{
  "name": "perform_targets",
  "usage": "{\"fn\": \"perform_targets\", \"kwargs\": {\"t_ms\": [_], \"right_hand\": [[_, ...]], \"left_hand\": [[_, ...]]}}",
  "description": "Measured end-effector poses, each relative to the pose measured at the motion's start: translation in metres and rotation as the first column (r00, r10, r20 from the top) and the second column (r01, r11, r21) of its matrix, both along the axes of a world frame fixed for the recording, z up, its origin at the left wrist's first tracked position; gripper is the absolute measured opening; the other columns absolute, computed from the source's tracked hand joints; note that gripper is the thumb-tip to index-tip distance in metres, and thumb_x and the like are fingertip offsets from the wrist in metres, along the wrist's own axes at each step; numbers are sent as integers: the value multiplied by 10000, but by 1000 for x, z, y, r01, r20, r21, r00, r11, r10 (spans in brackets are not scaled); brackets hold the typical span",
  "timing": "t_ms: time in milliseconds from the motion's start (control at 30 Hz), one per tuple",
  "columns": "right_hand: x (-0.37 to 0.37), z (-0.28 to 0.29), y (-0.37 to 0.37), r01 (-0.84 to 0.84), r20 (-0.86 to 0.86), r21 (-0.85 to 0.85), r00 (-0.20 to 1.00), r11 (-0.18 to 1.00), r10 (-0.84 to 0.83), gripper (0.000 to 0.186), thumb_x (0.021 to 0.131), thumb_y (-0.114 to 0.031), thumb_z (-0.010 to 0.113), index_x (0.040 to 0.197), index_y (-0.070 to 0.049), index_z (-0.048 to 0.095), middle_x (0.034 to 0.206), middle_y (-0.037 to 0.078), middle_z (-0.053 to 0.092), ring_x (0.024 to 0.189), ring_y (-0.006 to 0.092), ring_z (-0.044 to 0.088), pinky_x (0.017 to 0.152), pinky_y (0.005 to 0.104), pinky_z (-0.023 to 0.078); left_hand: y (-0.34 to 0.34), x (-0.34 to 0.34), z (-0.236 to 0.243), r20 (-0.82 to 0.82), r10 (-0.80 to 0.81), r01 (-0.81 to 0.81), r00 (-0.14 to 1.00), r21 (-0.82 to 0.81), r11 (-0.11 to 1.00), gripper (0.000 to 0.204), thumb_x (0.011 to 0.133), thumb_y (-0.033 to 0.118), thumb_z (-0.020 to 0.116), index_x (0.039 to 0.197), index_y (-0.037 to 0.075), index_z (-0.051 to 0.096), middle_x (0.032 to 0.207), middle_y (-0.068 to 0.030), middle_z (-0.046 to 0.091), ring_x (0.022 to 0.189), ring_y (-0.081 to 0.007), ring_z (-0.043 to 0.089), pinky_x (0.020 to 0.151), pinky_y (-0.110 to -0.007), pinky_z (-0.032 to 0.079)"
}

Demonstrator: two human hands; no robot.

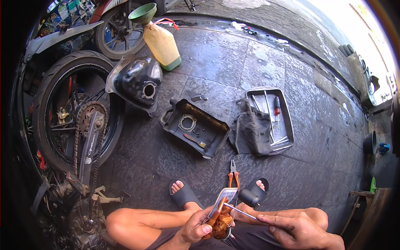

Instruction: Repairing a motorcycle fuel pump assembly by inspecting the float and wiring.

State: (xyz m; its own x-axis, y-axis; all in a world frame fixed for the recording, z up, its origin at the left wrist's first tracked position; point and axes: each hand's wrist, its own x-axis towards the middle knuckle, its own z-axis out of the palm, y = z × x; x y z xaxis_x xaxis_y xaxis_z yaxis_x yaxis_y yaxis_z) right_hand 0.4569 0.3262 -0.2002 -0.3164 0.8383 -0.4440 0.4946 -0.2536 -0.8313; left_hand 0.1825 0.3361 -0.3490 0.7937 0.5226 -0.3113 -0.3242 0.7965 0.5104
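Head view: left hand (195,227) curled around amber part (221,221), right hand (295,228), aimed leftward, closed on slim rod (242,211).

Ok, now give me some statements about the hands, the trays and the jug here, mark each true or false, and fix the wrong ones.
1. The left hand holds an orange-brown part. True.
2. The right hand holds the pliers. False: it holds a thin metal rod; the pliers lie on the floor.
3. A metal ring lies in the black tray. True.
4. The funnel on the jug is red. False: it is green.
5. A red-handled screwdriver lies in the grey tray. True.
6. The dark cloth lies well apart from both trays. False: it is draped over the grey tray's left side.
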Motion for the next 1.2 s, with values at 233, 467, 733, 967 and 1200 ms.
{"fn": "perform_targets", "kwargs": {"t_ms": [233, 467, 733, 967, 1200], "right_hand": [[-13, -1, -25, 144, 57, 26, 988, 989, -145, 477, 835, 90, 578, 1302, -11, 581, 1179, 225, 657, 1091, 378, 646, 940, 401, 512], [-7, -11, -22, 180, -30, -2, 983, 984, -180, 446, 827, 100, 579, 1262, 7, 605, 1192, 222, 662, 1137, 361, 636, 972, 386, 503], [-23, -28, -39, 243, 21, 80, 969, 967, -245, 469, 817, 104, 586, 1275, 3, 599, 1202, 222, 656, 1127, 367, 642, 961, 381, 512], [-37, -40, -48, 201, 140, 161, 964, 966, -224, 545, 776, 111, 595, 1306, -14, 584, 1135, 246, 654, 1008, 406, 666, 834, 396, 559], [-43, -48, -49, 171, 192, 261, 956, 950, -224, 535, 794, 83, 597, 1318, -20, 566, 1023, 226, 661, 892, 392, 672, 724, 399, 563]], "left_hand": [[-6, 9, -1, -27, 67, -68, 997, -40, 997, 823, 840, 389, 677, 1394, -120, 343, 1195, -227, 589, 1118, -269, 619, 973, -383, 500], [1, 13, 12, -162, 64, -56, 985, 56, 997, 727, 820, 382, 678, 1300, -113, 450, 1115, -234, 603, 1037, -326, 660, 917, -455, 540], [-3, 14, 2, -128, 81, -79, 988, 25, 997, 736, 853, 372, 671, 1345, -109, 409, 1147, -198, 618, 1069, -244, 632, 965, -381, 507], [1, 16, 6, -150, 114, -107, 982, 52, 993, 668, 881, 361, 653, 1324, -91, 438, 1113, -179, 638, 1044, -227, 641, 927, -385, 535], [0, 17, 3, -139, 129, -128, 982, 16, 992, 573, 904, 304, 616, 1290, -89, 459, 1096, -179, 645, 1012, -217, 648, 906, -377, 542]]}}
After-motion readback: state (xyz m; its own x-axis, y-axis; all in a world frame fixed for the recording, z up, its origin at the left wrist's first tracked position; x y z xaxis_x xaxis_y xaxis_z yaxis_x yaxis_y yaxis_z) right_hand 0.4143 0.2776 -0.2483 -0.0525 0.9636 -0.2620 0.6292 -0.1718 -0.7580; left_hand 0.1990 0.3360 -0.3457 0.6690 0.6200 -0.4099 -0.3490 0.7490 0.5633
